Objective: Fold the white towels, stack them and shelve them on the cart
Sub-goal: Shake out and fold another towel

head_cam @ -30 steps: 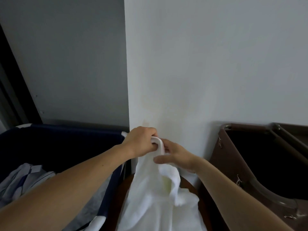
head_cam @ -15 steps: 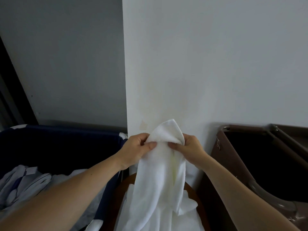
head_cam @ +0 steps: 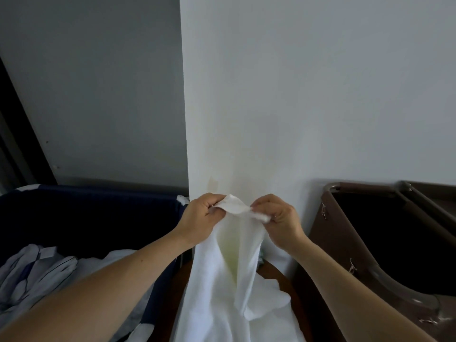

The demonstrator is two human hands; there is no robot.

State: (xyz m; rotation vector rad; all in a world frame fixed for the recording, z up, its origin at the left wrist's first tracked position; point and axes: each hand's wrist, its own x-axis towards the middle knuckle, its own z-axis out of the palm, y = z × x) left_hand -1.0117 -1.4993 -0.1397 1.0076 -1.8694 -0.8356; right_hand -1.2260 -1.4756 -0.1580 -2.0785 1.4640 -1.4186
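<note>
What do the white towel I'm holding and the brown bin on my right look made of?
White towel: soft matte cloth, probably cotton terry; it hangs limp and creased from left hand and right hand. Brown bin: maybe coated fabric or vinyl, faint sheen, metal clips on its side.

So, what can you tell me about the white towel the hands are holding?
The white towel looks soft and fluffy, like terry cloth. The left hand and the right hand pinch its top edge, close together, with a small hump between them. The rest hangs down in long folds, with a faint yellowish patch in the middle, and its lower part lies crumpled over a brown surface.
</note>
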